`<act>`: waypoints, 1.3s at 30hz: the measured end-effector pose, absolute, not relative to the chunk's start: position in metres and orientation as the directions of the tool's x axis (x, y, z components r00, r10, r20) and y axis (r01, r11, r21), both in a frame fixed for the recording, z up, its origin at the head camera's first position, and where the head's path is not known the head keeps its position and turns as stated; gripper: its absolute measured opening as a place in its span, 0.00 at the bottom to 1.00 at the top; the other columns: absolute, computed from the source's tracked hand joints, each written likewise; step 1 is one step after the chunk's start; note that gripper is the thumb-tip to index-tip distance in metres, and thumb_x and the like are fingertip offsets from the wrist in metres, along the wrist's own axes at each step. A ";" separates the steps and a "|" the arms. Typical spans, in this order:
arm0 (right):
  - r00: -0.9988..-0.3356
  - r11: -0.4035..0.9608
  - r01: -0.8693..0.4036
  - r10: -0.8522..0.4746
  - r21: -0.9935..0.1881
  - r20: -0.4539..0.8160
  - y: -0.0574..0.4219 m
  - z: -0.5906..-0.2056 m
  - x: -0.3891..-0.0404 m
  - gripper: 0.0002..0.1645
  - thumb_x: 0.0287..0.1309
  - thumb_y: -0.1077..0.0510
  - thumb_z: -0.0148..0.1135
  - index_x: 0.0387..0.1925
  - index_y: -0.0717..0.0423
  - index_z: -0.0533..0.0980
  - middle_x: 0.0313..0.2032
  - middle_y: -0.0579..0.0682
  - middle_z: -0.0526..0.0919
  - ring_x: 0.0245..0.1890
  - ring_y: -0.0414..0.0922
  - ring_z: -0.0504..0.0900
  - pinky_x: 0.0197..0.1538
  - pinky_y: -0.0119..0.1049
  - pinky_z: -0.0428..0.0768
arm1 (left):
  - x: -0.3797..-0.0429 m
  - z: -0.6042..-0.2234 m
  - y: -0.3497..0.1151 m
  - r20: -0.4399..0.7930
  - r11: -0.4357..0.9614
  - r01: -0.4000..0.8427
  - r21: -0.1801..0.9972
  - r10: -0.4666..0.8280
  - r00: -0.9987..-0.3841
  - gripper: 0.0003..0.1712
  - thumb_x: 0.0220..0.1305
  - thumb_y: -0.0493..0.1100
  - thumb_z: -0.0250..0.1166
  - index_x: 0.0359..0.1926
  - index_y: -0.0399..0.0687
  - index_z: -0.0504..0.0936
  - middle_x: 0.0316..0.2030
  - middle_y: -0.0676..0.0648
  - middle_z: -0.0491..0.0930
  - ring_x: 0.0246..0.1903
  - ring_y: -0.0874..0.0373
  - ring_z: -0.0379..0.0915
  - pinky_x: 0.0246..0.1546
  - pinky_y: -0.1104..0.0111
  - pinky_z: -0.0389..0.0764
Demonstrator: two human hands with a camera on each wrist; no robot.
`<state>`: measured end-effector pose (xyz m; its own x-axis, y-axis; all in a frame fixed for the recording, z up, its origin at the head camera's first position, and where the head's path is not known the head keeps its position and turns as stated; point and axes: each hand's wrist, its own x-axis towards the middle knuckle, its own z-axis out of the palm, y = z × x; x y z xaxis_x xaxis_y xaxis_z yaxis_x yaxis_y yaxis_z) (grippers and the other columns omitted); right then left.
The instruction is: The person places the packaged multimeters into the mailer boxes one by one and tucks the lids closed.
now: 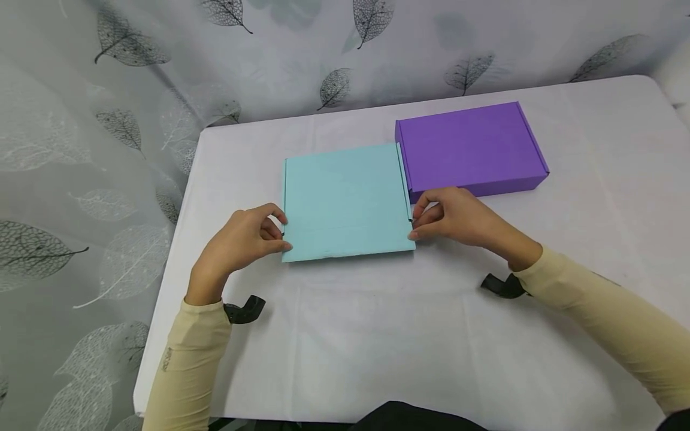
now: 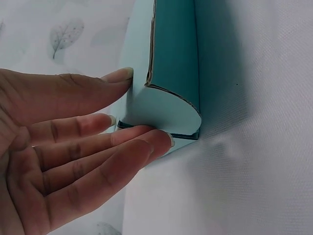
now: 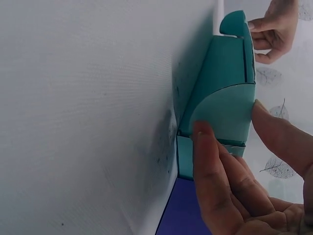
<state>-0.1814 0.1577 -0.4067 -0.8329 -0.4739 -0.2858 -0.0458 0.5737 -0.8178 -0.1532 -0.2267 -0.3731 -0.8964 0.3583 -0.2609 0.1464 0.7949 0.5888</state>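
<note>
A light turquoise cardboard box [image 1: 345,197] lies on the table, its lid partly lowered and the front side open. At its front left corner my left hand [image 1: 242,242] pinches the lid, thumb on top and fingers against the rounded side flap [image 2: 171,110]. My right hand [image 1: 458,215] grips the front right corner in a similar way. In the right wrist view its thumb is at the lid's edge and a fingertip touches the other rounded flap [image 3: 225,107]. The box's inside is mostly hidden.
A purple cardboard box [image 1: 469,146], closed, stands against the turquoise box's right side. Both are on a white-covered table [image 1: 377,341]. Behind and to the left hangs a pale curtain [image 1: 286,66] with a leaf print.
</note>
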 end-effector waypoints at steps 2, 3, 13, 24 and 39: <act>-0.836 0.582 -0.046 -0.467 -0.812 -0.287 0.158 -0.407 -0.181 0.26 0.40 0.46 0.75 0.38 0.54 0.75 0.30 0.43 0.85 0.35 0.40 0.81 0.37 0.43 0.72 | -0.154 -0.374 -0.226 -0.265 0.797 0.143 0.587 0.356 -0.896 0.20 0.52 0.46 0.71 0.45 0.52 0.75 0.29 0.56 0.81 0.31 0.61 0.76 0.35 0.61 0.72; -0.837 0.584 -0.045 -0.465 -0.811 -0.288 0.158 -0.407 -0.180 0.26 0.40 0.46 0.75 0.39 0.54 0.75 0.30 0.43 0.85 0.35 0.41 0.81 0.37 0.43 0.72 | -0.154 -0.374 -0.226 -0.265 0.798 0.142 0.586 0.355 -0.897 0.20 0.52 0.46 0.71 0.45 0.52 0.74 0.29 0.56 0.81 0.31 0.61 0.76 0.35 0.61 0.72; -0.841 0.604 -0.079 -0.468 -0.793 -0.273 0.159 -0.407 -0.179 0.25 0.42 0.48 0.75 0.41 0.54 0.75 0.32 0.42 0.84 0.36 0.40 0.81 0.38 0.42 0.74 | -0.154 -0.379 -0.226 -0.283 0.794 0.130 0.594 0.357 -0.890 0.21 0.53 0.48 0.71 0.46 0.52 0.72 0.31 0.55 0.81 0.32 0.61 0.76 0.35 0.61 0.73; -0.831 0.585 -0.129 -0.504 -0.801 -0.235 0.162 -0.415 -0.174 0.25 0.44 0.47 0.74 0.41 0.54 0.75 0.33 0.42 0.84 0.35 0.39 0.82 0.38 0.42 0.75 | -0.146 -0.382 -0.225 -0.297 0.789 0.108 0.605 0.349 -0.889 0.21 0.54 0.47 0.70 0.46 0.52 0.71 0.32 0.55 0.81 0.32 0.61 0.77 0.34 0.60 0.72; -0.843 0.590 -0.075 -0.468 -0.804 -0.265 0.159 -0.406 -0.178 0.21 0.46 0.47 0.72 0.39 0.53 0.76 0.32 0.43 0.84 0.35 0.39 0.81 0.37 0.42 0.74 | -0.152 -0.379 -0.228 -0.292 0.794 0.125 0.595 0.359 -0.887 0.24 0.54 0.50 0.70 0.48 0.52 0.70 0.32 0.55 0.82 0.33 0.60 0.77 0.37 0.59 0.73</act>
